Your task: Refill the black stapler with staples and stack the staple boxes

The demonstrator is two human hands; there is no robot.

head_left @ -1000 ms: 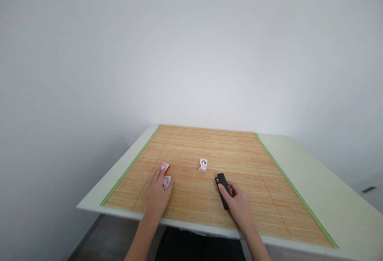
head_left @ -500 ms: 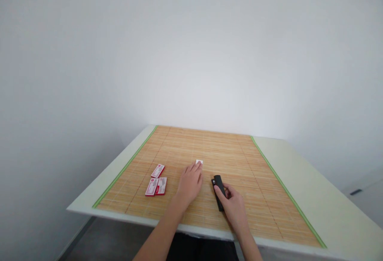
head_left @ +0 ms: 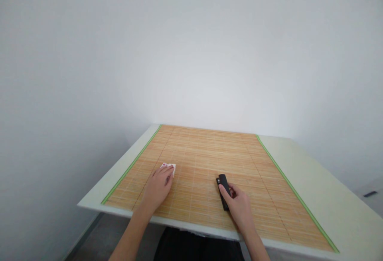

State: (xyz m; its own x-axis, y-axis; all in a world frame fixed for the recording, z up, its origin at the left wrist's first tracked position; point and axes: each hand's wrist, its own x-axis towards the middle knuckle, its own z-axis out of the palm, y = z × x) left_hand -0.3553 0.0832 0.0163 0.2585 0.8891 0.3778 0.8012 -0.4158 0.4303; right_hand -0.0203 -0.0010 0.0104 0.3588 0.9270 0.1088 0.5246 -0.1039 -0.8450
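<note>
My left hand point(head_left: 157, 189) is over a group of small red and white boxes, with its fingers closed on one staple box point(head_left: 173, 166) at the fingertips. Another staple box point(head_left: 163, 165) peeks out just left of that one; the hand covers the others. To the right, my right hand point(head_left: 238, 209) grips a black stapler point(head_left: 224, 191), thumb on top and fingers around its right side. The stapler rests on the bamboo mat, its far end pointing away from me.
A bamboo mat point(head_left: 206, 149) with green edging covers most of the white table point(head_left: 311, 173). Behind the table stands a plain white wall point(head_left: 203, 53). The table's front edge runs just before my lap.
My left hand has moved left, carrying the small box from mid-mat over to the other boxes. My right hand stays on the stapler. The view has shifted slightly.
</note>
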